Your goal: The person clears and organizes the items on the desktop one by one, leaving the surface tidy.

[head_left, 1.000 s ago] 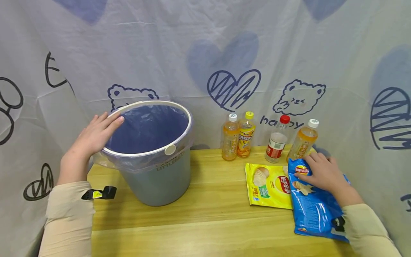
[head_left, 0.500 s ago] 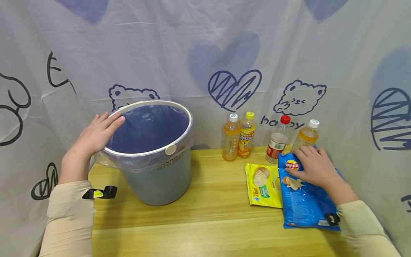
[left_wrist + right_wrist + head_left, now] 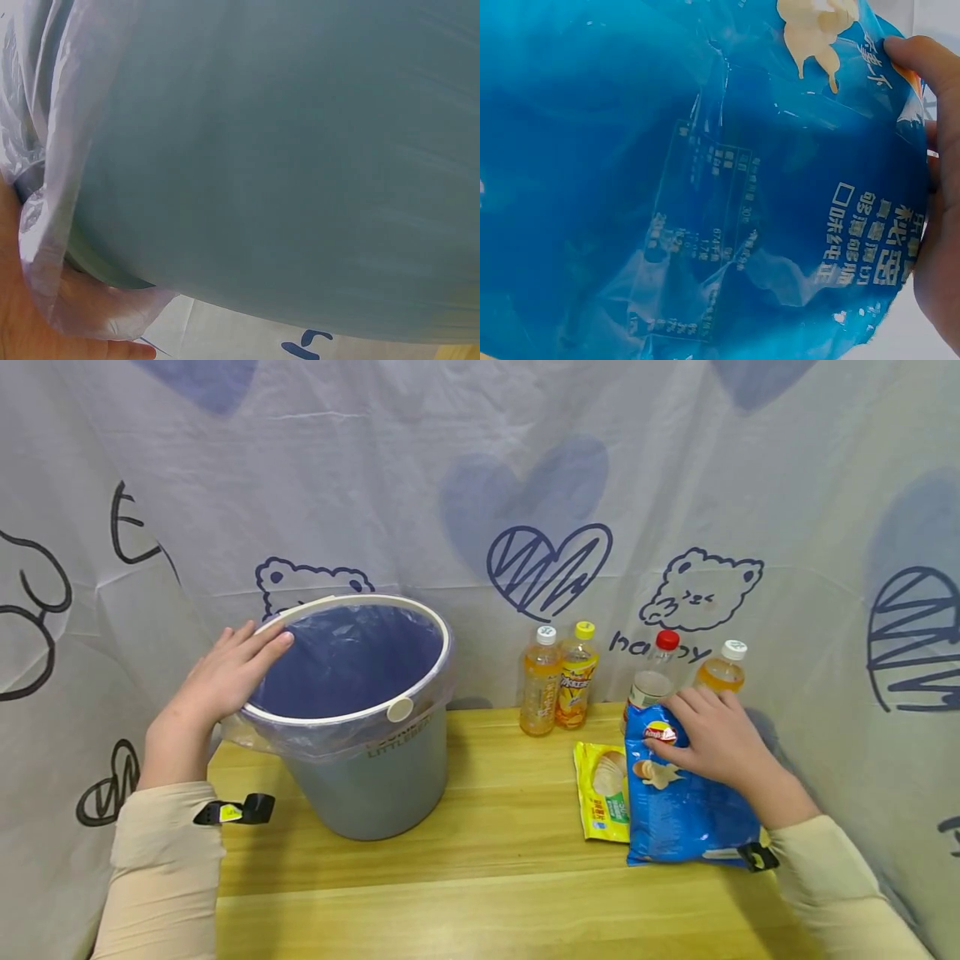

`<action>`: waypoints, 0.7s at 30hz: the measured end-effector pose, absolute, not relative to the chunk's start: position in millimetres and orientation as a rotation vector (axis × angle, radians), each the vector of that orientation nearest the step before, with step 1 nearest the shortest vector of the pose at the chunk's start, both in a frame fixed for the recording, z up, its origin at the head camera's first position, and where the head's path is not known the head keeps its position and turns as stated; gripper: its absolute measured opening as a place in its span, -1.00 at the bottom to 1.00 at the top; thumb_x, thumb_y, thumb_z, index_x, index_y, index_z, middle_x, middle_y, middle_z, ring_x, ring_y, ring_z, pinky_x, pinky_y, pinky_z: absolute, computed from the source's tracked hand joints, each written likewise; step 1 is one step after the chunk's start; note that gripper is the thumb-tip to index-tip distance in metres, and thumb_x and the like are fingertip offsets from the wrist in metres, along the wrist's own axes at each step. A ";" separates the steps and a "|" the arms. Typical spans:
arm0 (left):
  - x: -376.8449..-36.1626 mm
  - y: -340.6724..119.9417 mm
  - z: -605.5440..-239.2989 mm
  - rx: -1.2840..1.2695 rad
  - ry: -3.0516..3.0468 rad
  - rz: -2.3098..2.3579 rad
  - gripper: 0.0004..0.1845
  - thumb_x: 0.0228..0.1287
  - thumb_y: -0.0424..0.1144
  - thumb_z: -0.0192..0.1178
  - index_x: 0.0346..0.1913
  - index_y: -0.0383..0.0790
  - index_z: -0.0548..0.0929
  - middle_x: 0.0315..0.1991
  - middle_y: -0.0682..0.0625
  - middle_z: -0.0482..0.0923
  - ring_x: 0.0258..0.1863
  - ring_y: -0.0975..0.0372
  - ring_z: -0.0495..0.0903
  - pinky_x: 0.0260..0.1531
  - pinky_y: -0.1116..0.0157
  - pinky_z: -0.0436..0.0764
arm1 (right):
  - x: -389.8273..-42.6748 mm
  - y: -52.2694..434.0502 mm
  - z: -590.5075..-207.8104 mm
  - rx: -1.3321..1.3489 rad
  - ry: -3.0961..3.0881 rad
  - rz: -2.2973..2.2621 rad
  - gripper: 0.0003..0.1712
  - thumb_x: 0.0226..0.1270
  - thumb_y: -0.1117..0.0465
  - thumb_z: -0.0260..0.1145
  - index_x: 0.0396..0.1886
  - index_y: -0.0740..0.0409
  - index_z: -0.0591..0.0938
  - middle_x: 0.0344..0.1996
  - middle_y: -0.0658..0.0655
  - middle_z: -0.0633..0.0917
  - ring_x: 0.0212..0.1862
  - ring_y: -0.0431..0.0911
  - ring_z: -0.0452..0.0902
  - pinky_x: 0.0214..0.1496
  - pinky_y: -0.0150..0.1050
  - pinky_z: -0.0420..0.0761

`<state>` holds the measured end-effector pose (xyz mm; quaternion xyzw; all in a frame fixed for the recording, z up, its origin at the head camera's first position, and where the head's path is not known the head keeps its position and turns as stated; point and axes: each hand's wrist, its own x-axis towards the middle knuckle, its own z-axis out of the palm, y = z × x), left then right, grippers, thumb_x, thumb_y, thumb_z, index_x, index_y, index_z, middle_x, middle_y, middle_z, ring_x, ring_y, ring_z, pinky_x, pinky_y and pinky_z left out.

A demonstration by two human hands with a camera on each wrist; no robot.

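My left hand (image 3: 225,681) rests on the left rim of a grey-green bin (image 3: 386,789), its fingers lying fairly straight over the edge. A thin clear purplish liner (image 3: 97,307) folds over that rim and overlaps the hand in the left wrist view. At the right, my right hand (image 3: 723,743) pinches the top edge of a blue chip bag (image 3: 675,818), thumb on the printed face. In the right wrist view the thumb (image 3: 922,56) shows at the bag's edge, the other fingers mostly behind it. The bag covers much of a yellow chip bag (image 3: 597,789) lying on the table.
Behind the bags stand a red-capped bottle (image 3: 651,681) and a white-capped orange drink bottle (image 3: 722,670), both partly hidden. Two more drink bottles, one white-capped (image 3: 538,689) and one yellow-capped (image 3: 576,681), stand nearer the bin. A printed curtain (image 3: 465,527) hangs close behind the wooden table (image 3: 480,860).
My right hand has lifted the blue chip bag and carried it leftward, over more of the yellow bag and in front of the red-capped bottle. The left hand stays on the bin rim.
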<state>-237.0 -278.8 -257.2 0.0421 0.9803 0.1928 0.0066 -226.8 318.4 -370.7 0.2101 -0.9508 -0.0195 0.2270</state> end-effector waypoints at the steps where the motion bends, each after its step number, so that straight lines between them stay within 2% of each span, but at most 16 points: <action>1: -237.0 -279.0 -257.2 0.133 3.067 0.601 -0.17 0.42 0.38 -0.58 0.57 -0.03 -0.15 0.55 -0.36 -0.40 0.49 -0.33 -0.47 0.31 -0.46 -0.27 | -227.7 316.7 -369.9 0.582 -2.618 -0.053 -0.28 0.03 -0.24 0.45 0.05 0.14 0.57 -0.08 0.21 0.62 0.02 0.11 0.45 0.01 0.09 0.42; 12: -236.9 -278.3 -257.6 0.130 3.075 0.600 -0.17 0.42 0.39 -0.57 0.57 -0.02 -0.15 0.55 -0.36 -0.39 0.50 -0.32 -0.48 0.32 -0.45 -0.26 | -237.8 303.4 -363.7 0.685 -2.495 -0.076 -0.24 0.01 -0.25 0.45 0.10 0.13 0.56 -0.15 0.18 0.60 -0.06 0.07 0.45 -0.14 -0.06 0.38; 21: -236.0 -277.6 -256.8 0.123 3.075 0.603 -0.17 0.41 0.40 -0.57 0.57 -0.01 -0.16 0.55 -0.36 -0.38 0.50 -0.32 -0.48 0.31 -0.46 -0.28 | -243.7 290.8 -345.4 0.729 -2.416 -0.032 -0.30 -0.01 -0.19 0.47 0.03 0.15 0.57 -0.19 0.19 0.59 -0.07 0.11 0.46 -0.13 -0.01 0.39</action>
